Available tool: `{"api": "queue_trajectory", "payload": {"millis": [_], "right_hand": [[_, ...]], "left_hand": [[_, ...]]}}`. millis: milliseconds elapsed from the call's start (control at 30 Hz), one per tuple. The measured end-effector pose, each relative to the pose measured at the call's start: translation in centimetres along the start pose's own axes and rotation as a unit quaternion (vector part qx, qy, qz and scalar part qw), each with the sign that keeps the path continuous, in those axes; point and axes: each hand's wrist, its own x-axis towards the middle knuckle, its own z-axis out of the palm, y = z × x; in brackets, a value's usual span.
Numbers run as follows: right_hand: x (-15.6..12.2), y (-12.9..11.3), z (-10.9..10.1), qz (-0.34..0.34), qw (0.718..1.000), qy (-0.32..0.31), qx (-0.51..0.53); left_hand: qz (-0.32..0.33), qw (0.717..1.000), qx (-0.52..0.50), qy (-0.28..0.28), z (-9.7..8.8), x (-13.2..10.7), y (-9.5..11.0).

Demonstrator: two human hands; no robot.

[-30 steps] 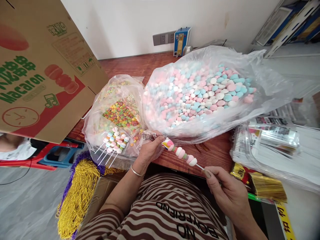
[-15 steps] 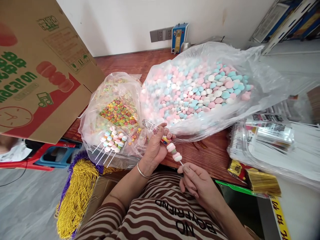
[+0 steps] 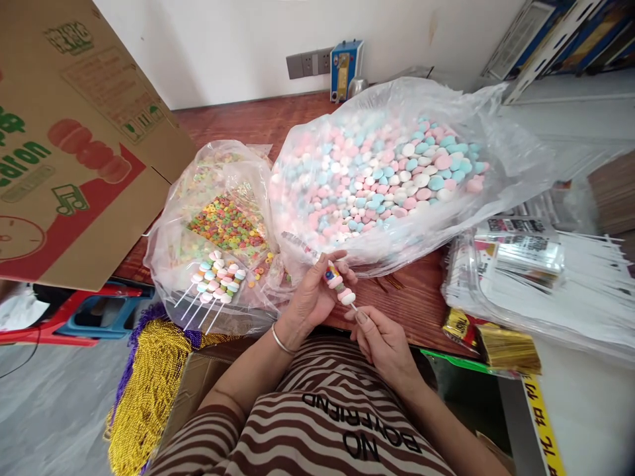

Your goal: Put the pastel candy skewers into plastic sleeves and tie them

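Observation:
My left hand is closed around a small clear printed bag, whose far end stretches up and left. A marshmallow skewer with pastel pieces has its upper end inside the bag's near opening; its lower pieces show outside. My right hand pinches the skewer's white stick just below the lowest piece. Left of my hands, several finished marshmallow skewers lie on a plastic bag of colourful ring-shaped candies. Beyond my hands lies a big clear bag of pink, white and blue marshmallows.
A large cardboard box stands at the left. On the right are a plastic tray of white sticks and gold twist ties. A blue device stands by the wall. Gold and purple bead strings hang at the table's front left.
The skewer has gone further up into the bag, so fewer pieces show outside it. My right hand has moved up and left with the stick. The view has shifted slightly.

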Motion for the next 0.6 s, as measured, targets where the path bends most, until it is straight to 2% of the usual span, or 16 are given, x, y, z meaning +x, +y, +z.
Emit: {"api": "queue_trajectory", "payload": {"millis": [67, 200, 267, 367, 433, 500, 533, 600], "right_hand": [[-0.2, -0.2, -0.1, 0.048, 0.996, -0.014, 0.073], [-0.2, -0.4, -0.3, 0.088, 0.984, -0.027, 0.153], [0.0, -0.6, -0.4, 0.12, 0.963, -0.049, 0.236], [0.1, -1.1, -0.3, 0.153, 0.91, -0.097, 0.372], [0.0, -1.3, -0.2, 0.156, 0.888, -0.126, 0.413], [-0.2, -1.2, -0.1, 0.137, 0.901, -0.13, 0.391], [-0.3, -1.0, 0.0, 0.113, 0.925, -0.116, 0.343], [-0.3, -0.5, 0.0, 0.019, 0.985, -0.053, 0.163]], "left_hand": [[0.041, 0.999, 0.007, 0.009, -0.3, 0.1, 0.8], [0.112, 0.993, -0.002, 0.03, -0.4, 0.3, 2.0], [0.108, 0.993, -0.014, 0.034, -0.3, 0.4, 2.2], [0.07, 0.995, -0.062, 0.028, 0.3, 0.4, 2.2], [0.041, 0.994, -0.1, 0.018, 0.9, 0.4, 2.1], [0.016, 0.992, -0.122, 0.022, 1.6, 0.5, 2.0], [0.007, 0.992, -0.124, 0.032, 1.9, 0.6, 1.8], [0.001, 0.992, -0.112, 0.062, 2.4, 0.8, 1.4]]}}
